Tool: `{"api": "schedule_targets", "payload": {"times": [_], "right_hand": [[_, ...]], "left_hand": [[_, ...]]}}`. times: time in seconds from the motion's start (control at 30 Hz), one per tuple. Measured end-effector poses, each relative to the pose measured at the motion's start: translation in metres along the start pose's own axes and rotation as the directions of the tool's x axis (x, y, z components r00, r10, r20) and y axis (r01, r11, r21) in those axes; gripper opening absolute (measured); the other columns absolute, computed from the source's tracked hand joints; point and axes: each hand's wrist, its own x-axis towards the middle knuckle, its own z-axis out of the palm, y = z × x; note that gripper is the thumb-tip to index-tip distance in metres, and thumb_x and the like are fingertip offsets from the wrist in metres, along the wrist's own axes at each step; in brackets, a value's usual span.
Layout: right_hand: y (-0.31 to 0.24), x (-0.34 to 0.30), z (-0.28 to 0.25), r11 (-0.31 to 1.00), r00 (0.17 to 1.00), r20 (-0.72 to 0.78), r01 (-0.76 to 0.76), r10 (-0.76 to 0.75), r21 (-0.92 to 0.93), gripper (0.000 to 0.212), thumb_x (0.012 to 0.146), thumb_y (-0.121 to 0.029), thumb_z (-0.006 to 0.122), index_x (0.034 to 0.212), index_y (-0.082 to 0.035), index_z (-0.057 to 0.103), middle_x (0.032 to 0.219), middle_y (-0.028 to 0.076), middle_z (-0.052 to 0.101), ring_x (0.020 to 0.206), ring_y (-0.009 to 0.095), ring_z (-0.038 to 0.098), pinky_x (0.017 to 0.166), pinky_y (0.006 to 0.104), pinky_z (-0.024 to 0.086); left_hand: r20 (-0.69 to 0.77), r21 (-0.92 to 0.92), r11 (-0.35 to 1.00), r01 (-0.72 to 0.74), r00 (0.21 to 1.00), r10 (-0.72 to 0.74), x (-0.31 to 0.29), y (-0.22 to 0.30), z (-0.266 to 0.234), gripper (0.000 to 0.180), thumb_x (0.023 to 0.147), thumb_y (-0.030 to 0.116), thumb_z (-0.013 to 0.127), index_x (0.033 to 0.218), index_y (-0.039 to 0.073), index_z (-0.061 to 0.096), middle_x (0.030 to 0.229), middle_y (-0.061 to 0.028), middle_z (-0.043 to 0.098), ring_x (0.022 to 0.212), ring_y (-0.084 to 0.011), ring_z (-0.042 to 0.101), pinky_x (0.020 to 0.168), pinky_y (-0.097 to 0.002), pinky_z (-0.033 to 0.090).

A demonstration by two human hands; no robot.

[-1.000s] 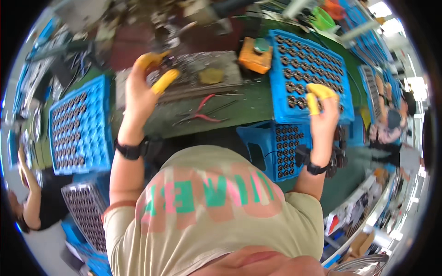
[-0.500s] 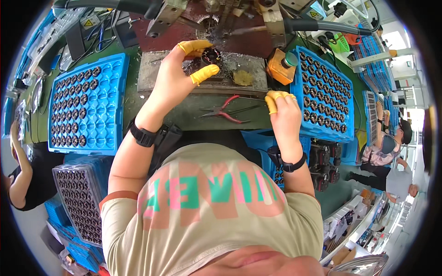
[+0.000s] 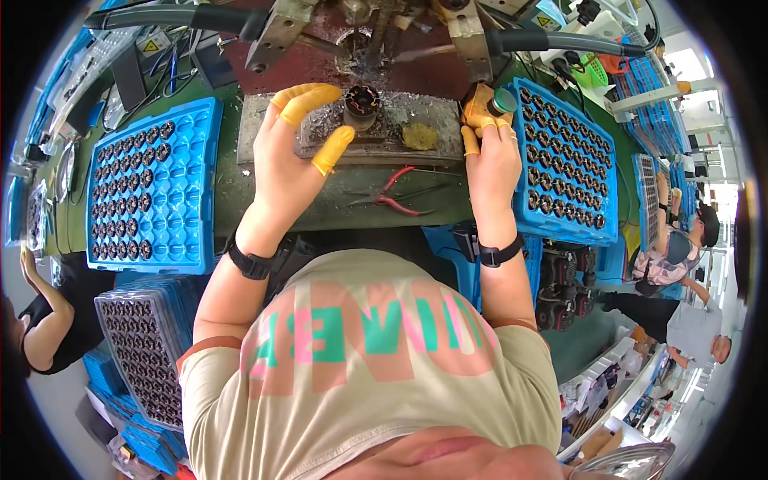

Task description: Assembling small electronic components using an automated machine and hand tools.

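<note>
A round black part with copper-coloured windings, like a small motor stator (image 3: 362, 99), sits upright on the metal post of a fixture on the steel base (image 3: 276, 152). Just left of it, my left hand (image 3: 294, 152) is open, its yellow-capped thumb and fingers spread apart and holding nothing. On the right, the yellow-capped fingers of my right hand (image 3: 493, 156) are bent over the near side of an orange box (image 3: 478, 102) with a round green button (image 3: 504, 100). Their tips are partly hidden against the box. Red-handled pliers (image 3: 396, 192) lie on the bench between my hands.
Blue trays of similar parts flank the bench, the left tray (image 3: 182, 160) partly filled and the right tray (image 3: 564, 228) fuller. Machine arms (image 3: 276, 36) overhang the back. A yellowish pad (image 3: 420, 137) lies on the steel base. Stacked trays (image 3: 144, 352) stand lower left. Other people work at both sides.
My left hand has let go of the stator and drawn back left, leaving it on the post. My right hand has moved up from the bench edge onto the orange box.
</note>
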Motion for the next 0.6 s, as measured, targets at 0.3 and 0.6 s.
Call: {"api": "schedule_targets", "payload": {"times": [0.3,0.6], "right_hand": [[-0.047,-0.003,-0.05,0.86,0.938,-0.057,0.337,-0.342,0.383,0.025,0.078,-0.003,0.07,0.101,-0.003,0.059,0.098,0.014,0.061,0.089,0.036,0.059,0.081,0.0438,0.049],[-0.056,-0.009,-0.089,0.219,0.917,0.284,-0.227,-0.281,0.949,0.035,0.072,-0.009,0.082,0.101,0.0,0.064,0.095,0.011,0.063,0.085,0.022,0.062,0.075,0.0311,0.051]], "left_hand": [[0.218,-0.093,0.995,-0.03,0.975,0.05,-0.006,0.044,-0.003,0.035,0.075,0.007,0.079,0.107,0.005,0.067,0.096,-0.0081,0.066,0.077,-0.018,0.063,0.068,-0.0273,0.051],[0.475,-0.429,0.857,0.286,0.878,-0.056,-0.018,0.027,-0.02,0.019,0.08,0.006,0.076,0.098,0.002,0.07,0.092,-0.0076,0.069,0.082,-0.0186,0.067,0.072,-0.0295,0.054]]}}
